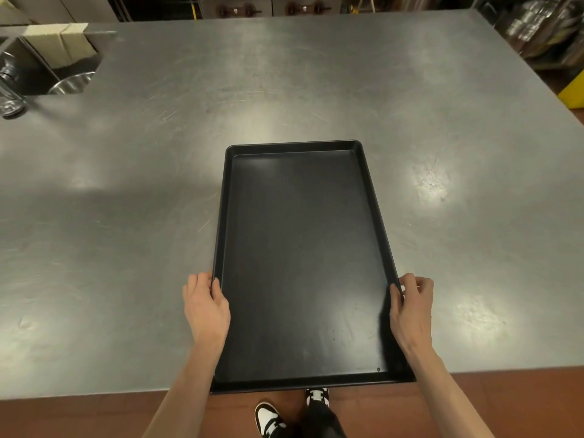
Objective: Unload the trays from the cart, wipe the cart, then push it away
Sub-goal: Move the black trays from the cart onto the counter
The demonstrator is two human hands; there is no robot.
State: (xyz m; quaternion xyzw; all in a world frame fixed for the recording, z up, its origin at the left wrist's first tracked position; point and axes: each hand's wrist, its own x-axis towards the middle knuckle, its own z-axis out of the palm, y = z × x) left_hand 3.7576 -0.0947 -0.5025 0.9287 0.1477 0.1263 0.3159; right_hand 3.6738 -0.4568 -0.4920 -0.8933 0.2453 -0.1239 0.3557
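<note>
A large black rectangular tray (303, 257) lies lengthwise on a steel table (126, 216), its near end hanging a little over the table's front edge. My left hand (205, 306) grips the tray's left rim near the front, thumb inside the rim. On the opposite side my right hand (410, 306) holds the right rim the same way. The tray holds nothing. No cart is in view.
A sink cut-out (53, 67) with a metal bowl and a folded cloth on its edge sits at the table's far left. A yellow object (572, 90) stands beyond the right edge. Shelving and cabinets line the back. My shoes show on the brown floor below.
</note>
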